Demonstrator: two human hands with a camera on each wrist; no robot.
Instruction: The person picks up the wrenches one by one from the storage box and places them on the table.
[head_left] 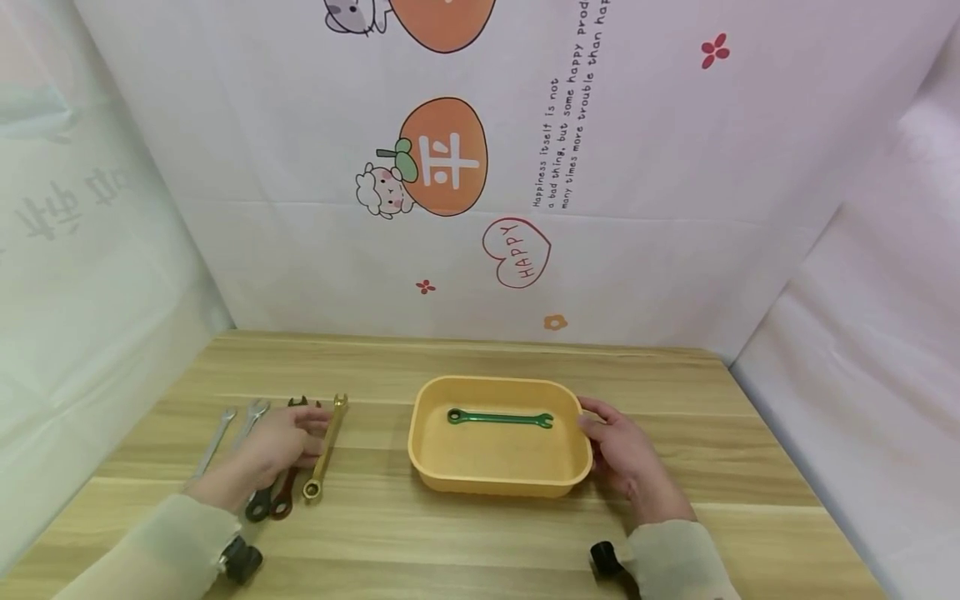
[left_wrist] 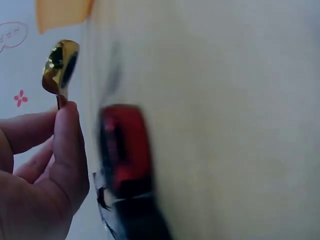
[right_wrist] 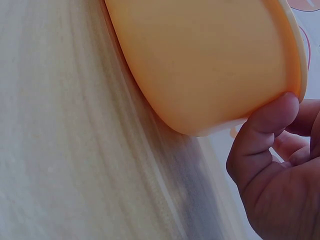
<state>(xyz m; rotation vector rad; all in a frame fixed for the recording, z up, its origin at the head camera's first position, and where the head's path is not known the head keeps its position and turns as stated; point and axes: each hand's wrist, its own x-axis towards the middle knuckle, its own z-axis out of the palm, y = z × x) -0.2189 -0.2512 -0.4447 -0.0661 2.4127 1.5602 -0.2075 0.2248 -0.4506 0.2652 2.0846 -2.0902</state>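
Observation:
My left hand (head_left: 281, 442) pinches a gold combination wrench (head_left: 327, 450) between thumb and fingers. In the left wrist view the wrench's ring end (left_wrist: 60, 67) stands clear above the fingertips, off the tabletop. Below that hand lie a red wrench (head_left: 282, 498) and a black wrench (head_left: 258, 503), partly hidden by it. My right hand (head_left: 626, 454) grips the right rim of a yellow plastic bin (head_left: 502, 488), thumb and fingers on the edge. Inside the bin a green wrench (head_left: 500, 418) lies crosswise near the back wall.
Two silver wrenches lie at the left, one (head_left: 217, 440) farther out and another (head_left: 251, 419) partly behind the left hand. White printed cloth (head_left: 637, 275) closes off the back and sides of the wooden table (head_left: 375, 542).

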